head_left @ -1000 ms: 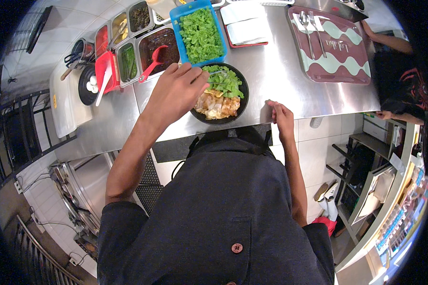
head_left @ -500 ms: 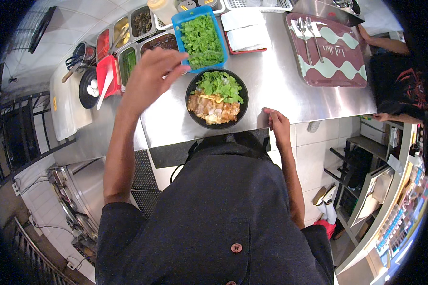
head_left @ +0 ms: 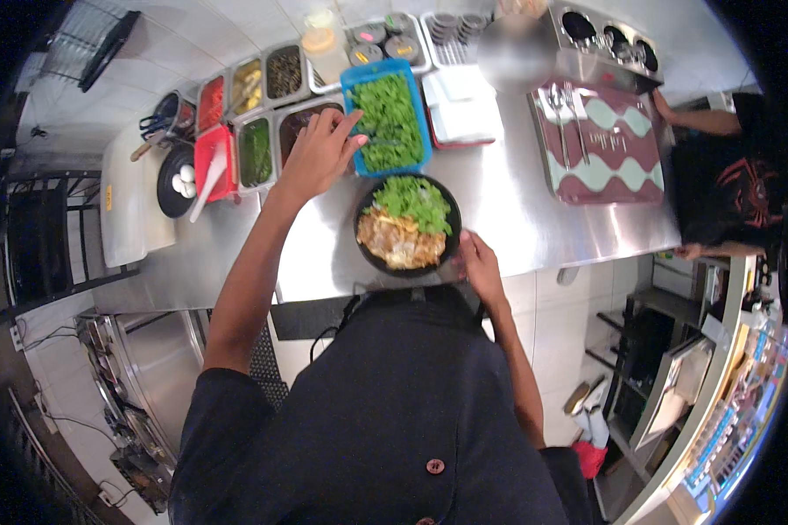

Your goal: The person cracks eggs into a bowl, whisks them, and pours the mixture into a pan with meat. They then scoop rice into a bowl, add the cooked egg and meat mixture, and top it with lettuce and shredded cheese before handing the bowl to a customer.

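Observation:
A round black bowl [head_left: 365,249] sits on the steel counter near its front edge. Green lettuce [head_left: 411,199] fills its far side, and browned, saucy pieces of food [head_left: 398,241] fill the near side. My left hand [head_left: 317,159] is over the left edge of a blue tub [head_left: 424,144] of chopped lettuce, thumb and fingers apart. A thin grey strip lies across the leaves by its fingertips; I cannot make out what it is. At the bowl's right rim, my right hand [head_left: 481,267] has its bent fingers against the side.
Ingredient pans [head_left: 256,156] and a red container [head_left: 219,166] line the counter's left. Eggs lie in a black bowl [head_left: 173,185]. White napkins [head_left: 464,114] are right of the tub. A patterned tray [head_left: 604,188] bears a spoon and fork; another person's arm [head_left: 705,121] is beside it.
My left hand has moved right, to the lettuce tub. My right hand has come from the counter edge to the bowl's right side. The view has shifted, with more of the counter's back showing.

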Action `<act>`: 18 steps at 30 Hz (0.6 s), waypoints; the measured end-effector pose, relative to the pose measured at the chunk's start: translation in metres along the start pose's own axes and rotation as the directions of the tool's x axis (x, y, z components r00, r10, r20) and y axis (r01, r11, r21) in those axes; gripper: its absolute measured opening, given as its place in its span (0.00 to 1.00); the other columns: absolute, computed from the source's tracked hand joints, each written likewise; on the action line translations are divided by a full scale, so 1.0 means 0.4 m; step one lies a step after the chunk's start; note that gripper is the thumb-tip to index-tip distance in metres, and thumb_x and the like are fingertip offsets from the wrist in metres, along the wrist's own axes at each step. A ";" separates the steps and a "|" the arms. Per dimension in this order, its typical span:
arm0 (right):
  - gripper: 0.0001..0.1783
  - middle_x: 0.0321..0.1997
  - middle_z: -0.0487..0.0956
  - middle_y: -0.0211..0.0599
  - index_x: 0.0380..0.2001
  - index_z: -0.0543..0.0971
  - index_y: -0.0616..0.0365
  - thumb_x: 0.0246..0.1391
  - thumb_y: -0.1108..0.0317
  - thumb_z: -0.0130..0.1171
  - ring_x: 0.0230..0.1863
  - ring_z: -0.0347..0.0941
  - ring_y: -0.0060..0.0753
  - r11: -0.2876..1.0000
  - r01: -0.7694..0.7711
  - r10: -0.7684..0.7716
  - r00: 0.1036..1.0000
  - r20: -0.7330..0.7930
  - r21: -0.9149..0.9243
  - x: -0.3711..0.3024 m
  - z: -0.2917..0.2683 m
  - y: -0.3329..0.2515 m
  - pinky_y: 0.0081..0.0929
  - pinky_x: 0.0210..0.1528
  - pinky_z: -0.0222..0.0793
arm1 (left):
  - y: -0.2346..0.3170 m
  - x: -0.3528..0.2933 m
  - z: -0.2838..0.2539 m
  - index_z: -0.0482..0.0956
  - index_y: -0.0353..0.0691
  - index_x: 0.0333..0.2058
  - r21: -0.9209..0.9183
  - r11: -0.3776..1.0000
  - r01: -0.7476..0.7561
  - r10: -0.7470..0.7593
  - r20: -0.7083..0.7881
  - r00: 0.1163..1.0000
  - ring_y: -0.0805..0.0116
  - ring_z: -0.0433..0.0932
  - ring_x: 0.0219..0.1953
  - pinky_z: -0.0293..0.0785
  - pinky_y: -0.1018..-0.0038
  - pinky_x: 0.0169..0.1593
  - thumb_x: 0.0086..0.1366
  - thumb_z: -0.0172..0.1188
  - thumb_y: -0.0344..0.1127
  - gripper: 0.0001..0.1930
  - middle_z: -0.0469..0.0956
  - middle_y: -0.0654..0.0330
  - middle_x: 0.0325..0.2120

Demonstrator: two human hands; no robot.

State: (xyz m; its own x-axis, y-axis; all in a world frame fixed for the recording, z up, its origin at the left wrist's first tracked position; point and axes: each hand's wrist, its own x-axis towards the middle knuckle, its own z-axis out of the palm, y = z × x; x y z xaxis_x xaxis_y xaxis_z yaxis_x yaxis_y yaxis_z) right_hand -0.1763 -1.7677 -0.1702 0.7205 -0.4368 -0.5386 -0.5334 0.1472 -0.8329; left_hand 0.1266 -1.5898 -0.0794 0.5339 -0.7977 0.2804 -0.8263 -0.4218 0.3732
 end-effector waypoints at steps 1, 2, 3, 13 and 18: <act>0.26 0.30 0.75 0.27 0.52 0.77 0.60 0.70 0.47 0.47 0.31 0.74 0.20 0.999 0.020 -0.022 0.998 -0.055 -0.028 -0.011 0.016 -0.012 0.20 0.28 0.69 | -0.012 0.016 -0.026 0.75 0.39 0.54 0.003 1.000 0.006 -0.006 -0.053 0.999 0.49 0.74 0.45 0.72 0.57 0.51 0.70 0.55 0.42 0.19 0.72 0.50 0.44; 0.26 0.29 0.75 0.26 0.50 0.77 0.61 0.69 0.46 0.47 0.31 0.74 0.20 0.998 0.047 -0.049 0.998 -0.041 -0.040 -0.007 0.015 -0.001 0.21 0.28 0.69 | -0.060 0.032 -0.032 0.75 0.36 0.55 -0.045 0.997 0.057 -0.062 -0.131 0.989 0.47 0.73 0.47 0.69 0.58 0.54 0.71 0.54 0.41 0.19 0.74 0.49 0.43; 0.26 0.28 0.75 0.26 0.47 0.78 0.61 0.69 0.46 0.48 0.32 0.75 0.20 0.996 0.073 -0.075 0.996 -0.038 -0.054 0.002 0.008 0.029 0.21 0.28 0.69 | -0.106 0.054 -0.041 0.75 0.34 0.53 -0.090 0.991 0.100 -0.116 -0.200 0.973 0.47 0.74 0.48 0.70 0.58 0.54 0.69 0.57 0.41 0.20 0.75 0.47 0.42; 0.12 0.34 0.80 0.52 0.36 0.79 0.67 0.63 0.67 0.52 0.38 0.79 0.46 0.876 0.281 -0.389 0.892 -0.230 -0.391 0.006 0.057 0.061 0.39 0.43 0.74 | -0.449 0.282 0.199 0.76 0.38 0.54 -0.337 0.865 0.372 -0.424 -0.095 0.901 0.49 0.76 0.55 0.70 0.57 0.60 0.41 0.79 0.49 0.41 0.79 0.48 0.50; 0.17 0.35 0.80 0.56 0.37 0.80 0.66 0.65 0.61 0.52 0.39 0.78 0.57 0.835 0.278 -0.443 0.851 -0.281 -0.475 0.017 0.031 0.059 0.42 0.43 0.73 | -0.439 0.309 0.251 0.61 0.34 0.63 -0.493 0.800 0.342 -0.530 -0.315 0.787 0.49 0.72 0.59 0.66 0.59 0.62 0.46 0.79 0.37 0.47 0.72 0.45 0.57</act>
State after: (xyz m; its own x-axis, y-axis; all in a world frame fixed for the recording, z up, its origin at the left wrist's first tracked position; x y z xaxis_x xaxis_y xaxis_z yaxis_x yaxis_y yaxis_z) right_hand -0.1784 -1.7563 -0.1951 0.7255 -0.6861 -0.0538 -0.4556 -0.4202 -0.7847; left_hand 0.3197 -1.6574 -0.1992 0.9150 -0.2685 0.3011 -0.3900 -0.3978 0.8304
